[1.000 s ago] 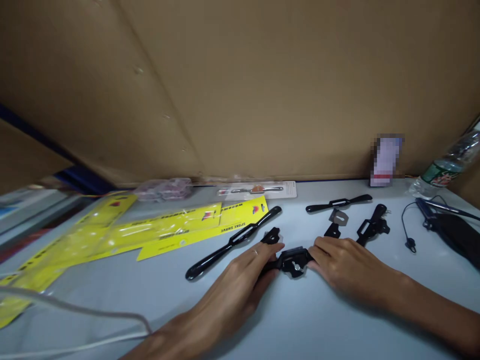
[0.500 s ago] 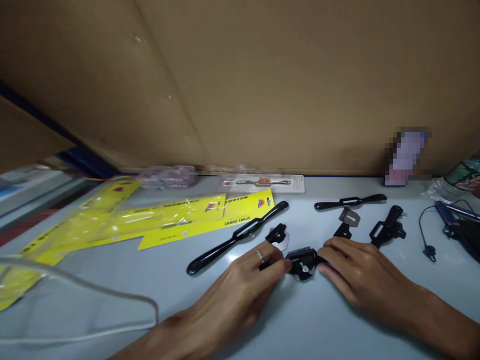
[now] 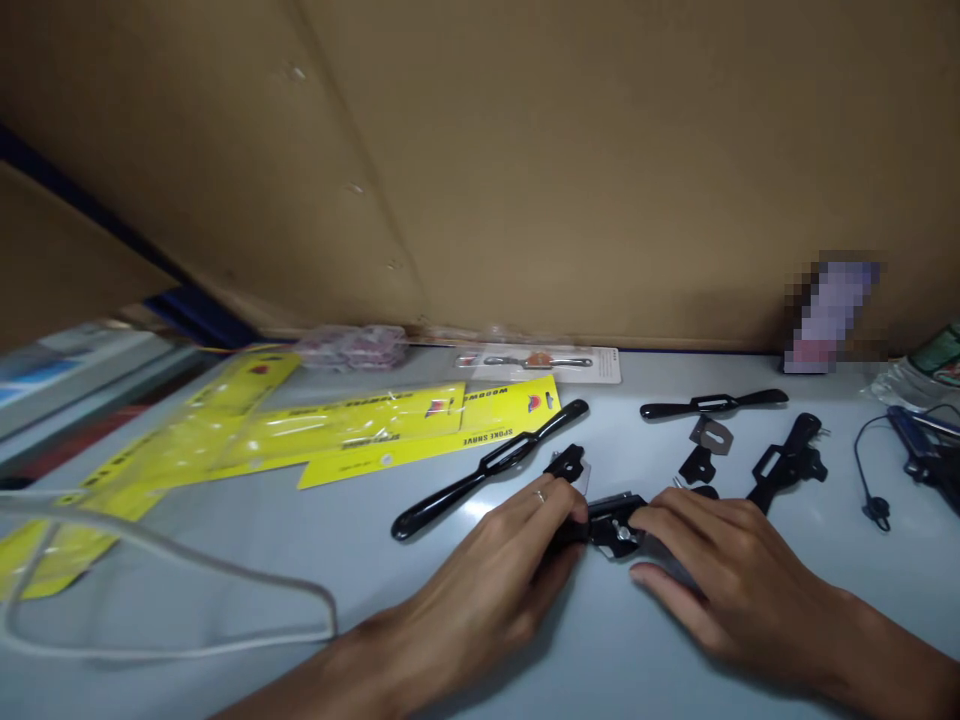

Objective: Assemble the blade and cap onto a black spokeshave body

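Note:
A black spokeshave (image 3: 613,530) lies between my hands, its blade and cap fitted and a silver screw on its face. My left hand (image 3: 517,560), with a ring on one finger, is closed round its left handle. My right hand (image 3: 720,560) curls over the right end; a fingertip touches the metal near the screw, and the thumb sits lower, slightly apart. The right handle is mostly hidden under that hand. A black cap and blade (image 3: 568,464) lie just beyond my left fingers. Past my right hand are another blade (image 3: 718,437) and a black cap (image 3: 697,465).
A bare spokeshave body (image 3: 487,470) lies left of centre, another body (image 3: 714,403) farther back. A further spokeshave (image 3: 787,462) rests at right. Yellow packaging cards (image 3: 345,435) cover the left. A white cable (image 3: 187,565), blurred phone (image 3: 831,318), earphone (image 3: 875,510) and bottle (image 3: 934,365) surround the area.
My right fingers have moved from the right handle onto the spokeshave's face by the screw, and the thumb has come away. The whole view has shifted slightly.

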`<state>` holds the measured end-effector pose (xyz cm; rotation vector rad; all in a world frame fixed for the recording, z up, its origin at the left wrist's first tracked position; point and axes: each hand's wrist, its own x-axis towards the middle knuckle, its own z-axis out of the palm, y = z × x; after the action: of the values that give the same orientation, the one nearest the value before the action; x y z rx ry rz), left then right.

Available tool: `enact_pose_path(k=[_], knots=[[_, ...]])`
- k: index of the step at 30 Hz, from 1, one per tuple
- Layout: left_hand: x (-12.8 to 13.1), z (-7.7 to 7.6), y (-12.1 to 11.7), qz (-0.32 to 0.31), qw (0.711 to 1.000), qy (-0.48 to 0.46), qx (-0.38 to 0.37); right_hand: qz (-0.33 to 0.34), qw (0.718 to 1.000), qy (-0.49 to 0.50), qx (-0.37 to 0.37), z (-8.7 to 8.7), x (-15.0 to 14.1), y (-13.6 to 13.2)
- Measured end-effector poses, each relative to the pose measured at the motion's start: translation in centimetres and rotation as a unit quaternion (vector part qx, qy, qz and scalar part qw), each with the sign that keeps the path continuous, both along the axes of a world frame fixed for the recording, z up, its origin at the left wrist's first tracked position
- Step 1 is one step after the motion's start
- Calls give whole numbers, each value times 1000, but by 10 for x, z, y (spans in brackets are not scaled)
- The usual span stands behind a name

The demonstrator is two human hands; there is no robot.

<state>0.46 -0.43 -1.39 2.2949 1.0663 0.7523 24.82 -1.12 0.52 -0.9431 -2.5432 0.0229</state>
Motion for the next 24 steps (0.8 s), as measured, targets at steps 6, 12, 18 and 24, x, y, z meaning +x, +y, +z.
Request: enact_pose_path(k=[6, 12, 18, 24], knots=[[2, 0, 2, 10, 1000, -2, 9, 0, 1000, 25, -8, 4, 1, 4], [3, 0, 3, 1, 1000, -12, 29, -9, 997, 68, -23, 3, 4, 10], [2, 3, 0, -31, 999, 20, 25, -3, 998, 70, -6, 2, 4, 8], [1, -1, -3, -9, 999, 31, 36, -4, 999, 35, 40, 7, 3, 3]])
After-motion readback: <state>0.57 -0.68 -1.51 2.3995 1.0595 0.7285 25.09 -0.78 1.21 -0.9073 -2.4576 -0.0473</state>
